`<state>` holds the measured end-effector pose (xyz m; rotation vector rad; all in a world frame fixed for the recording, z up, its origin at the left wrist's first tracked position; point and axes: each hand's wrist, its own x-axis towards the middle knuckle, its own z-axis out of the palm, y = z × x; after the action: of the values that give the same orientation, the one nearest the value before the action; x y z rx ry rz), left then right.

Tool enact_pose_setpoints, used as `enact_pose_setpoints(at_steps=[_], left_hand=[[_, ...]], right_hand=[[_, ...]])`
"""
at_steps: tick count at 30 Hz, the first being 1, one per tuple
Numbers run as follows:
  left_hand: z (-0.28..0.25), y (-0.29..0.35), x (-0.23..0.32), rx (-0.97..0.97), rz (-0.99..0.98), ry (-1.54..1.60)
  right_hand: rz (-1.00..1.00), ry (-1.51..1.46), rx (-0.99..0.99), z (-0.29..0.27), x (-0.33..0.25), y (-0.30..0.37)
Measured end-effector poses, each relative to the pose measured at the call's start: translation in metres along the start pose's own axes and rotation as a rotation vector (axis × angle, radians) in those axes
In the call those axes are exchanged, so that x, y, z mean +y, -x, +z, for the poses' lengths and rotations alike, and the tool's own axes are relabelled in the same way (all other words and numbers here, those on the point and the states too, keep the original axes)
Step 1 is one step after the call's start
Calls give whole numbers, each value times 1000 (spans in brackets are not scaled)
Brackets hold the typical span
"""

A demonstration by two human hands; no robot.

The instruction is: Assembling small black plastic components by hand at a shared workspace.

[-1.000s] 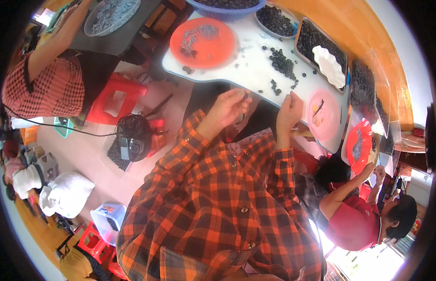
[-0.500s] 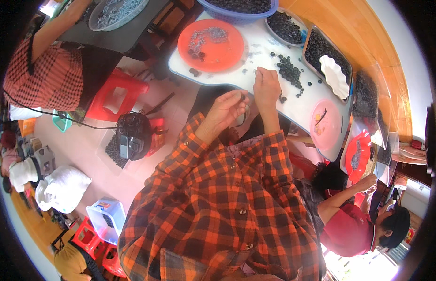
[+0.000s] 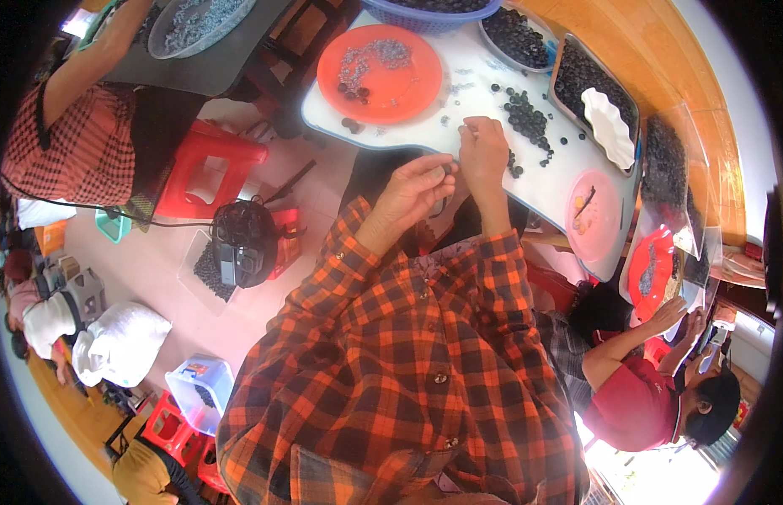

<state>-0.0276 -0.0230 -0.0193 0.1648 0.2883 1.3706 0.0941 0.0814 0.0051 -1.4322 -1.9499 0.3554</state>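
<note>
My left hand (image 3: 415,192) is closed, a small dark round piece (image 3: 448,168) between its thumb and fingertips. Close beside it on the right, my right hand (image 3: 484,156) is pinched shut near the table's front edge; whatever lies between its fingertips is too small to make out. Beyond them, an orange-red plate (image 3: 331,63) carries a heap of small greyish pieces and several dark round ones. Loose black bead-like pieces (image 3: 526,119) are scattered on the white table (image 3: 484,91) just right of my right hand.
A blue-purple basket (image 3: 434,20), a round dish (image 3: 514,42) and a tray (image 3: 568,93) hold black pieces. A white wavy dish (image 3: 609,128) rests on the tray. Right stands a pink plate (image 3: 606,227); co-workers sit left and right. A red stool (image 3: 240,151) stands left.
My left hand has shifted slightly up and right, with the dark piece showing more plainly. My right hand stays pinched. The right co-worker's hands have moved apart; the view has shifted slightly.
</note>
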Motion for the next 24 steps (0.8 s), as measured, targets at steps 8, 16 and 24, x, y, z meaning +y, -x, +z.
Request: enact_pose_setpoints(at_steps=[8,16,24], left_hand=[[0,-3,-7,42,10,-105],[9,-7,-11,-16,10,7],[8,-11,-9,-29,-39,153]], right_hand=[[399,-641,-100,-37,-12,24],[534,-869,-149,-66,-19,36],[557,-1035,-196,-66,-7,49]])
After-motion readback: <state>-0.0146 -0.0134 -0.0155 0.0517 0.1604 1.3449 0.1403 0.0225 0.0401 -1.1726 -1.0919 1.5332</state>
